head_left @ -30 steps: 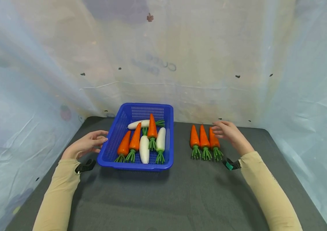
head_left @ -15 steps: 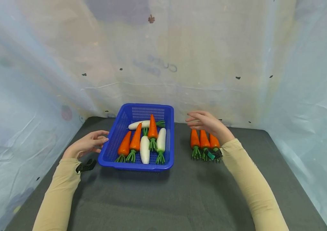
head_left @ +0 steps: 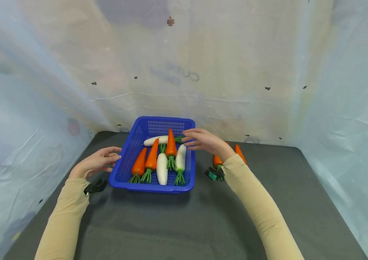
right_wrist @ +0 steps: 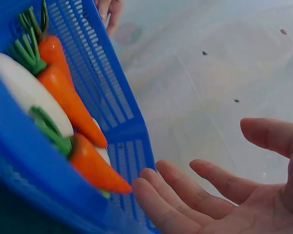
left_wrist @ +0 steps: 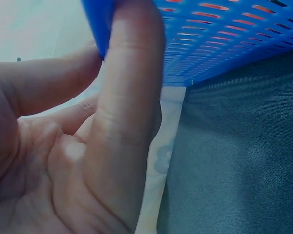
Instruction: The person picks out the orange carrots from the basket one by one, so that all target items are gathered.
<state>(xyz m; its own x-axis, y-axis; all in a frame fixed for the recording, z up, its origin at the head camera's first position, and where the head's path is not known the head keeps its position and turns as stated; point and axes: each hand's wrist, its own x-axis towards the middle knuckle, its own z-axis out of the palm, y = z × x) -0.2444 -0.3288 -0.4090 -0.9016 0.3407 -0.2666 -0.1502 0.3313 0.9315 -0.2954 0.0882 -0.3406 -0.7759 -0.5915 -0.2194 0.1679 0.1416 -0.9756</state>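
Observation:
A blue plastic basket holds three carrots, one leaning right of the middle carrot, and three white radishes, one of them the white radish. At its left rim, my left hand pinches the edge; the left wrist view has the perforated basket wall close by. Over the right rim hovers my right hand, fingers extended and holding nothing. In the right wrist view, its fingertips appear near the tip of a carrot in the basket.
On the dark table, right of the basket, carrots lie partly hidden by the right forearm; a left carrot and a right carrot show. Pale plastic sheeting surrounds the table at back and sides.
My right hand has swept left from above the loose carrots to the basket's right rim, staying empty. My left hand and the basket have held their place.

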